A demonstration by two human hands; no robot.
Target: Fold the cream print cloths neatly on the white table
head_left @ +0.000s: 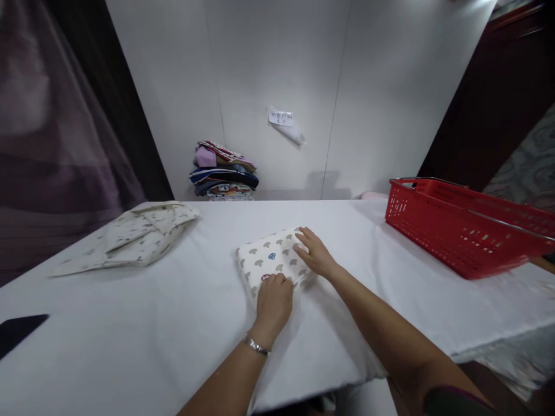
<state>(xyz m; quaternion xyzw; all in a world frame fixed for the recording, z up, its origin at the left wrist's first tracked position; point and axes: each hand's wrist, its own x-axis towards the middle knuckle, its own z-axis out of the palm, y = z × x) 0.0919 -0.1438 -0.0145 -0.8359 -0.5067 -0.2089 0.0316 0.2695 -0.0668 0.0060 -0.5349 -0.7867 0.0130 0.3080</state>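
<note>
A small folded white garment (271,258) with grey, blue and red heart-like prints lies in the middle of the white table (173,329). My left hand (273,303), with a bracelet at the wrist, rests on its near edge with the fingers curled under. My right hand (314,253) lies flat on the garment's right side, fingers stretched out and pressing down.
A loosely folded pale patterned garment (134,237) lies at the table's left. A stack of folded colourful clothes (223,171) stands at the back against the white wall. A red plastic basket (468,225) sits at the right. A dark flat object (19,332) lies at the left edge.
</note>
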